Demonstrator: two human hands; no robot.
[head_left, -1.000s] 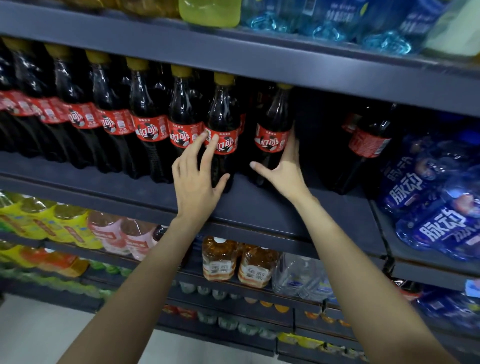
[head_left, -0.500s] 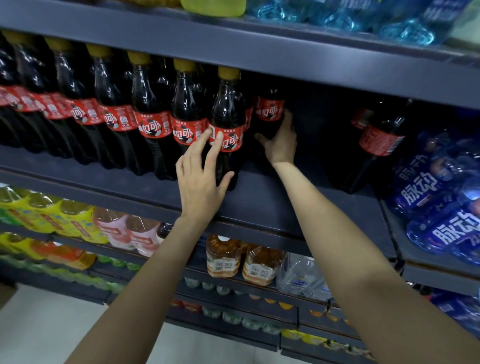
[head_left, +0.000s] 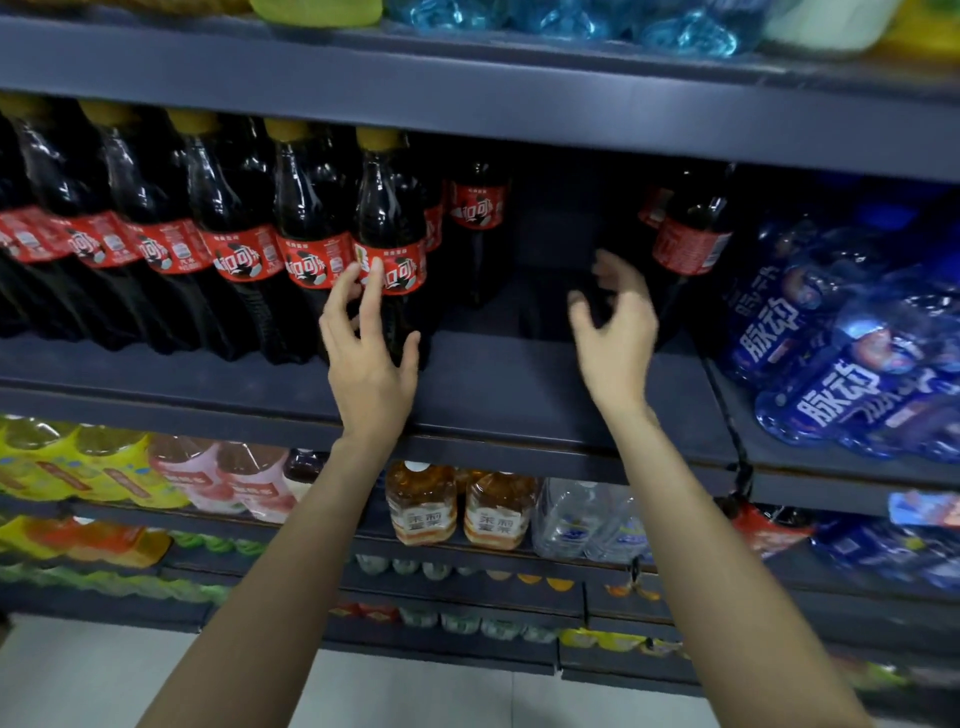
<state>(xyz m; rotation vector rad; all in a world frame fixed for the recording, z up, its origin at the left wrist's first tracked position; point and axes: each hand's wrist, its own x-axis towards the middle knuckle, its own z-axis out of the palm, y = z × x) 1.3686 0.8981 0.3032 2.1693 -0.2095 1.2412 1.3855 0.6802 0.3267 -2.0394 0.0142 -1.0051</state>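
The left hand (head_left: 371, 358) is raised to the front cola bottle (head_left: 390, 208), which ends the front line on the dark grey shelf (head_left: 519, 400). Its fingers are spread and nearly straight, with 2 fingertips resting on the bottle's red label. The thumb stands out to the right beside the bottle's lower body, though whether it touches the plastic is hard to tell. The bottle stands upright near the shelf's front edge, close against its neighbour in the row of cola bottles (head_left: 156, 218) running off to the left, all with yellow caps and red labels. The right hand (head_left: 615, 332) hovers over the bare gap to the right, palm turned left, with its fingers apart and loosely curled round nothing; it is blurred. Deeper in, left of that gap, a set-back cola bottle (head_left: 478, 218) stands upright, and a lone cola bottle (head_left: 688, 244) stands just right of the right hand. Farther right, blue drink bottles (head_left: 831, 364) lie tilted together. On the tier below, 2 amber tea bottles (head_left: 423, 501) sit beside clear water bottles (head_left: 576, 519).
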